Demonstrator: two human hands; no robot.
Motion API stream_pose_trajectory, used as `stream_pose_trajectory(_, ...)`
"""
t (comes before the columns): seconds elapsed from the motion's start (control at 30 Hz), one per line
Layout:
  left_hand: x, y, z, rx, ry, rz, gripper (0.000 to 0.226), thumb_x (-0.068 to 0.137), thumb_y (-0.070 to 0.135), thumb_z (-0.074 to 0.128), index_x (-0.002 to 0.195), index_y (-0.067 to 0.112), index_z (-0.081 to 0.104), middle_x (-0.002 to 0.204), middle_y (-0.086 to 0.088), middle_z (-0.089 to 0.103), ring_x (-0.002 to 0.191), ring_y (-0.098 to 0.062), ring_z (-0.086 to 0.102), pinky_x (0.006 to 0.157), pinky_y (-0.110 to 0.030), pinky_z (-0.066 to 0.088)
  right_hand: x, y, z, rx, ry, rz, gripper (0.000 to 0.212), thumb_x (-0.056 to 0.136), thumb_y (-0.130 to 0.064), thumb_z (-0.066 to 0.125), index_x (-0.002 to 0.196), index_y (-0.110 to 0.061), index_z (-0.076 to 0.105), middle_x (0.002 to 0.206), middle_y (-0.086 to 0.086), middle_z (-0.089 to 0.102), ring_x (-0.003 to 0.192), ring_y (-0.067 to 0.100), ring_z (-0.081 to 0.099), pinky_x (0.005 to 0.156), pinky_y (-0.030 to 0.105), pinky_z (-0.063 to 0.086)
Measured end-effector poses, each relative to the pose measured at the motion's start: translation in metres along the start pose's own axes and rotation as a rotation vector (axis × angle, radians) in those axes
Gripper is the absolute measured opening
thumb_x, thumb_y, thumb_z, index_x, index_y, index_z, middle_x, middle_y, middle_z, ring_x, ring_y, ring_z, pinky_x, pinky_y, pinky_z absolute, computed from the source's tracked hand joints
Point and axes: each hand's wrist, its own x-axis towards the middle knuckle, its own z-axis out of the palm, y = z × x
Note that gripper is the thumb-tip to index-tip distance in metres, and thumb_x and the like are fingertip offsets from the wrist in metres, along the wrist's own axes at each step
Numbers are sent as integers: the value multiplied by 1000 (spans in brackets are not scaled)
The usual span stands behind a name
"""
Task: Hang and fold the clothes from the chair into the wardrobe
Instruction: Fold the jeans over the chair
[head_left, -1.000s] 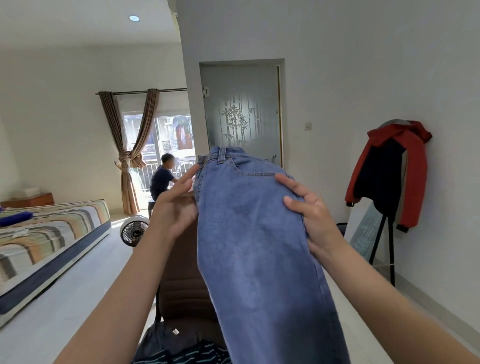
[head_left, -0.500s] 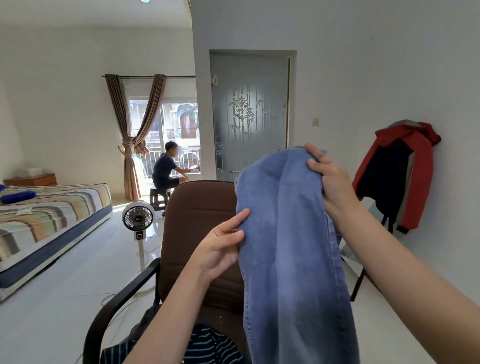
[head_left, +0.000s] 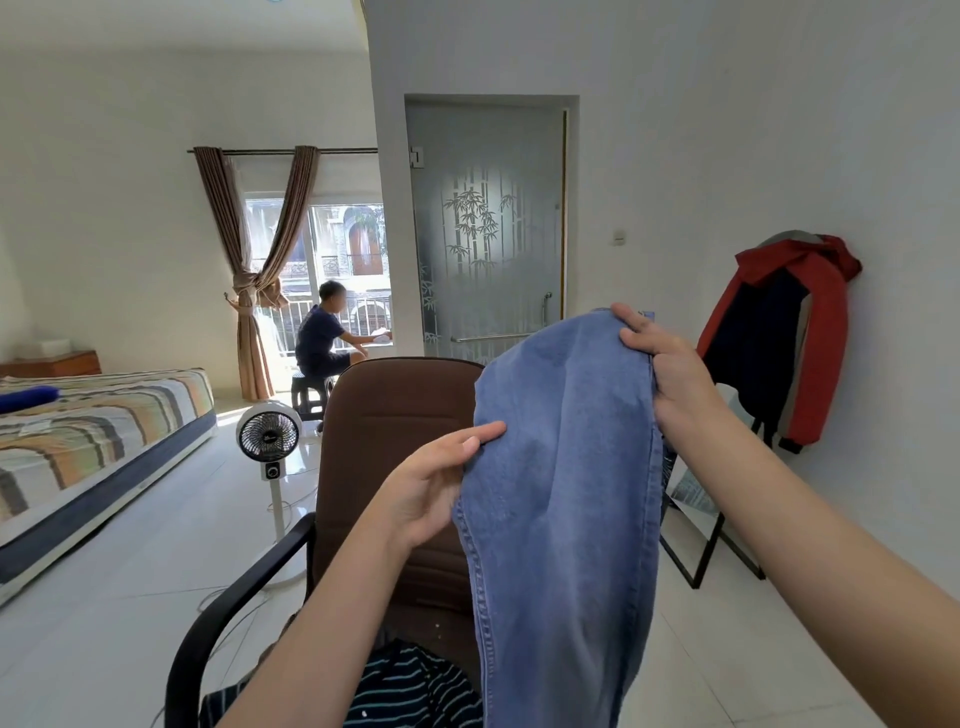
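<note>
A pair of blue jeans (head_left: 563, 467) hangs folded lengthwise in front of me, over the brown office chair (head_left: 395, 431). My right hand (head_left: 662, 374) grips the top fold of the jeans, fingers curled over the edge. My left hand (head_left: 434, 478) holds the jeans' left edge lower down, fingers straight along the front, the thumb hidden behind the cloth. A dark striped garment (head_left: 410, 691) lies on the chair seat below. No wardrobe is in view.
A bed (head_left: 88, 431) with a striped cover stands at the left. A white standing fan (head_left: 268, 441) is behind the chair. A red and navy jacket (head_left: 784, 338) hangs on a stand at the right wall. A person (head_left: 324, 343) sits by the window.
The jeans were folded over: the waistband seen earlier is gone from view. My right hand rose to the top fold and my left hand dropped to the left edge. The view tilted down.
</note>
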Motion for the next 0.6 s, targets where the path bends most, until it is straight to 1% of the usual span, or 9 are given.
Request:
stream_pose_trajectory(0.03,-1,-1,-1,0,11,-35,31,74,17,64,103,10,73,121,-11,64,113,-25,59,91,-34,52,0,1,1,-18,0,-6,36,90,2,48,119,-13,64,127,8,59,112,20,60,80,25,52)
stream_pose_trajectory(0.07,-1,-2,-4,2,-8,-71,33,76,19,63,107,10,72,125,-12,61,116,-28,57,95,-40,50,0,2,1,-38,0,-14,37,90,2,48,119,-13,64,126,8,59,111,20,60,79,25,52)
stream_pose_trajectory(0.13,-4,-3,-10,47,-76,-139,49,72,29,75,117,11,66,128,-14,58,116,-33,54,95,-48,46,-1,4,0,-67,-2,-23,38,90,3,48,120,-13,64,124,6,59,108,18,61,77,23,52)
stream_pose_trajectory(0.2,-7,-4,-13,124,-141,-221,67,66,43,80,124,15,62,123,-13,60,111,-34,56,90,-50,49,-2,8,-2,-89,-8,-17,38,90,2,48,121,-13,64,122,5,59,106,17,61,74,22,52)
stream_pose_trajectory(0.3,-9,-7,-12,145,-233,-300,70,69,51,76,128,17,58,125,-8,61,116,-31,57,91,-46,51,-3,16,-2,-120,-24,12,37,90,2,48,118,-14,65,127,8,58,113,22,58,83,26,51)
stream_pose_trajectory(0.37,-8,-11,-11,118,-247,-279,70,72,51,73,129,14,56,135,-7,54,124,-30,51,94,-47,49,-3,21,-1,-120,-37,27,36,89,2,48,117,-15,65,129,10,58,117,25,57,89,28,50)
stream_pose_trajectory(0.43,-9,-16,-10,38,-222,-237,71,73,49,73,129,9,56,140,-11,49,129,-32,45,98,-49,46,-3,22,-1,-118,-42,26,36,89,2,48,115,-16,66,129,10,57,117,24,57,87,28,51)
stream_pose_trajectory(0.53,-13,-21,-7,-127,-146,-139,69,69,43,78,121,2,60,137,-19,50,127,-34,48,98,-45,47,-2,21,-4,-118,-33,16,36,90,1,48,113,-18,67,132,8,56,117,22,57,84,26,50)
stream_pose_trajectory(0.6,-16,-22,-10,-223,-84,-69,65,67,39,80,116,-1,64,136,-24,49,127,-36,48,101,-45,45,-1,19,-8,-104,-22,17,35,90,1,48,113,-18,68,132,7,55,117,22,57,84,26,51)
